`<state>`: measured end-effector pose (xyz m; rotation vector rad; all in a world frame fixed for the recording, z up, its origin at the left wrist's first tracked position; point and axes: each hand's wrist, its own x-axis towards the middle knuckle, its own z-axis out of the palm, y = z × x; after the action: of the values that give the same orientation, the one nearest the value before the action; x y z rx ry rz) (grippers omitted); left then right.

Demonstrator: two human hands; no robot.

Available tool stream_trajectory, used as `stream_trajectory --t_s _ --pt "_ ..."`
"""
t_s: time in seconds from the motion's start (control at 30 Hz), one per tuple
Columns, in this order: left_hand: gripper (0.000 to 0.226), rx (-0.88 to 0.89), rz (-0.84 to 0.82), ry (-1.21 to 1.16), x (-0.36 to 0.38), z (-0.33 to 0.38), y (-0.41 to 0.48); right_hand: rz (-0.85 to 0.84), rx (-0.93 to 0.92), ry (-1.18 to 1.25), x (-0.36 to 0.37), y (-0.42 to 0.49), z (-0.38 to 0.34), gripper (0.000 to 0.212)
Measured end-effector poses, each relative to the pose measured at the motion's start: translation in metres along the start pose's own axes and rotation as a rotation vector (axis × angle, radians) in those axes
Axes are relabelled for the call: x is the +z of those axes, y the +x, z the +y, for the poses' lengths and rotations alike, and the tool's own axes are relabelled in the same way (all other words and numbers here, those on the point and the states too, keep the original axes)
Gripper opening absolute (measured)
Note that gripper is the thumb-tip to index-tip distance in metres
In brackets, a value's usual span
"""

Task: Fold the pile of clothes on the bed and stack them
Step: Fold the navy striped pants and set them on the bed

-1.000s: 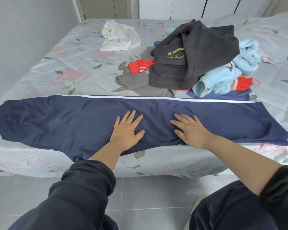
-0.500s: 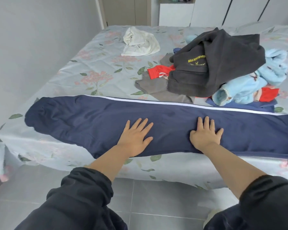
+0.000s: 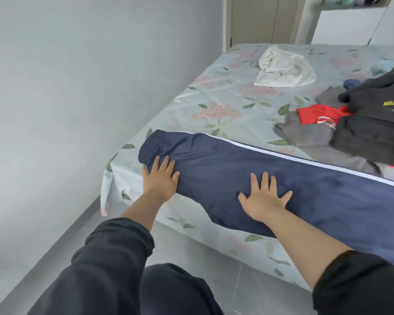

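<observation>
Both forearms reach out from dark sleeves [image 3: 114,251] over the grey floor [image 3: 191,264] to the near edge of the bed.

Left hand [image 3: 160,180]: flat, palm down, fingers straight and close together, on the rounded end of the navy trousers [image 3: 225,169]. Its outer edge sits where the fabric meets the floral sheet [image 3: 214,103]. It grasps nothing.

Right hand [image 3: 265,198]: also flat, fingers spread, pressing the trousers' middle, well to the right of the left hand. It grasps nothing.

Trousers lie lengthwise along the bed edge, legs seemingly one on the other. White stripe [image 3: 282,156] runs along the side beyond the fingertips. The near side droops a little over the mattress edge below the right wrist. The far end runs out of frame to the right.

Step in hand, by my reading: smoothing the laid-out trousers before a crosswise fold. Cloth looks thin and slick. A few wrinkles gather just beyond the left fingertips.

Next move likely calls for pinching the end under the left hand and carrying it rightward to meet the other end. The right hand would pin the middle as the crease line. Stripe edge should be kept in line.

Beyond the right hand, further back: the unfolded pile [image 3: 350,137], with a dark hoodie [image 3: 373,123] on top, a red piece [image 3: 316,114] and a grey garment [image 3: 303,133] beneath. Farthest, beyond the left hand: a crumpled white garment [image 3: 284,69], apart from the pile. No folded stack is visible, so the task looks early.
</observation>
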<state>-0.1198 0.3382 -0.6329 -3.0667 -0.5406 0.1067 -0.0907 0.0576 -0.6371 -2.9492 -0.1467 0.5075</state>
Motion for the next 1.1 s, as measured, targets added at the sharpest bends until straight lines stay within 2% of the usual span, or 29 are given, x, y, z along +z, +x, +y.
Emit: stream_trajectory --t_s 0.07,0.13,0.2,0.27,0.33,0.43,0.53,0.57,0.63,0.67,0.73,0.87,0.93,1.0,1.07,1.1 --pt "0.057 -0.083 0.074 -0.08 -0.002 -0.009 0.008 0.003 0.01 -0.029 0.001 0.003 -0.002 0.071" --pt "0.064 -0.142 0.254 -0.224 -0.003 -0.004 0.009 0.017 0.003 -0.05 0.003 0.003 -0.001 0.07" --pt "0.074 -0.315 0.434 -0.513 -0.006 0.005 0.008 0.019 -0.005 -0.062 0.006 0.006 0.002 0.07" --pt "0.077 -0.568 0.5 -0.902 -0.012 0.006 0.01 0.024 -0.009 -0.057 0.007 0.009 0.003 0.071" --pt "0.072 -0.692 0.443 -1.144 -0.022 0.003 0.016 0.019 -0.017 -0.046 0.007 0.011 0.005 0.073" --pt "0.061 -0.716 0.234 -1.329 -0.034 -0.004 0.028 -0.032 -0.046 0.027 0.002 0.014 0.01 0.079" --pt "0.049 -0.756 0.012 -1.639 -0.05 -0.006 0.03 -0.049 -0.07 0.217 -0.012 0.015 0.016 0.075" --pt "0.042 -0.78 -0.01 -1.71 -0.055 -0.004 0.026 -0.047 -0.08 0.308 -0.017 0.013 0.02 0.069" --pt "0.014 -0.783 0.075 -1.693 -0.064 0.003 0.021 -0.064 -0.088 0.601 -0.026 0.009 0.034 0.056" --pt "0.008 -0.713 0.177 -1.615 -0.07 0.011 0.018 -0.079 -0.081 0.782 -0.031 0.006 0.043 0.052" --pt "0.021 -0.464 0.377 -1.374 -0.08 0.033 0.007 -0.103 -0.029 1.124 -0.039 -0.001 0.059 0.05" --pt "0.012 0.088 0.483 -1.087 -0.084 0.093 -0.029 -0.12 0.091 1.731 -0.048 -0.006 0.096 0.056" --pt "0.009 0.408 0.434 -0.864 -0.076 0.115 -0.042 -0.115 0.14 1.882 -0.051 -0.012 0.111 0.059" --pt "0.014 0.685 0.261 -0.576 -0.062 0.128 -0.05 -0.113 0.159 1.961 -0.051 -0.016 0.12 0.06" --pt "0.017 0.834 0.042 -0.383 -0.046 0.136 -0.057 -0.116 0.168 1.986 -0.051 -0.019 0.123 0.062" --pt "0.019 0.851 -0.061 -0.358 -0.04 0.138 -0.059 -0.119 0.168 1.974 -0.051 -0.02 0.123 0.063"
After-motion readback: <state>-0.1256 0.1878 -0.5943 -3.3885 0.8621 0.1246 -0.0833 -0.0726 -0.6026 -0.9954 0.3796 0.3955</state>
